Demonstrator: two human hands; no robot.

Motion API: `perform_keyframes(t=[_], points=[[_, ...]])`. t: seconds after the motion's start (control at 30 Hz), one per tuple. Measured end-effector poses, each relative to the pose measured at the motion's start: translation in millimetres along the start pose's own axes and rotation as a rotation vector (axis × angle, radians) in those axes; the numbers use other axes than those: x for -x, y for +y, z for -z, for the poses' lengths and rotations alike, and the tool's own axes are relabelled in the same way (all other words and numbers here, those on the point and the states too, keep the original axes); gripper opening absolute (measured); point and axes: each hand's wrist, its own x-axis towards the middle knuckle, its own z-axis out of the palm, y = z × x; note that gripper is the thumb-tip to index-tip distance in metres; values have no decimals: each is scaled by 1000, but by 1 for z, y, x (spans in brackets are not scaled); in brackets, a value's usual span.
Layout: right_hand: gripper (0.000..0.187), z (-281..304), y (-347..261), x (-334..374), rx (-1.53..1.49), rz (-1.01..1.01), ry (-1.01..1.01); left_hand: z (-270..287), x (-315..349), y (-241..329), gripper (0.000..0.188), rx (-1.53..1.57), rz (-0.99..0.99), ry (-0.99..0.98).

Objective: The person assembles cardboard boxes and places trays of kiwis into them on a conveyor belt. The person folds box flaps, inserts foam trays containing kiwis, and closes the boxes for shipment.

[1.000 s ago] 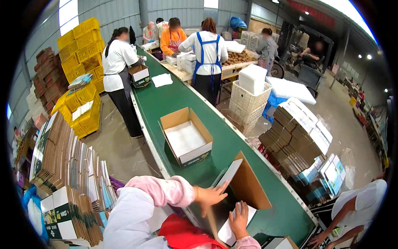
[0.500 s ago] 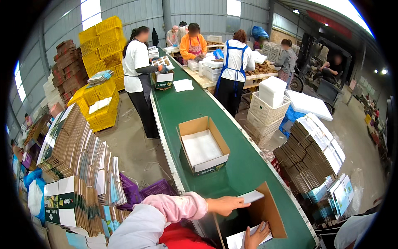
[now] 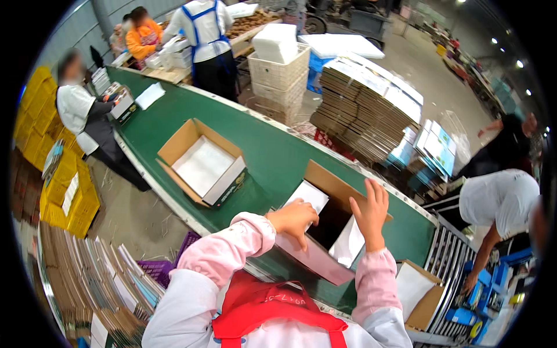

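In front of me on the green conveyor belt stands an open cardboard box [image 3: 316, 260], brown inside, with a dark, shadowed interior. White flaps or sheets show at its two ends: one white panel [image 3: 310, 196] by my left hand, another white panel [image 3: 348, 243] by my right. My left hand [image 3: 293, 221] hovers at the near left edge of the box, fingers curved and thumb apart, grasping nothing visible. Over the right end, my right hand [image 3: 372, 214] is raised with its fingers spread, holding nothing.
A second open box [image 3: 232, 184] lined with a white sheet sits farther up the belt [image 3: 272, 145]. Another box [image 3: 420, 290] is by the roller track [image 3: 447, 272] at right, where a co-worker bends. Flattened cartons [image 3: 365, 110] are stacked beyond the belt, more at lower left.
The view has swung right. My left hand has come off the white panel it was touching. My right hand has lifted out of the box and spread its fingers.
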Motion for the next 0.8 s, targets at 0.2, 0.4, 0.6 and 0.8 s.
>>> perform_keyframes(t=[0.2, 0.4, 0.6, 0.8], points=[[59, 0, -24, 118, -20, -208, -330, -82, -23, -22, 70, -167, 309, 1026], [70, 16, -61, 179, -41, -219, -635, -107, -7, -17, 37, 122, 834, 719], [33, 7, 122, 183, -285, -839, -355, -140, 51, 17, 26, 181, 629, 987], [51, -33, 84, 134, -844, -1281, -873, -166, 101, 30, 31, 597, 648, 1484]])
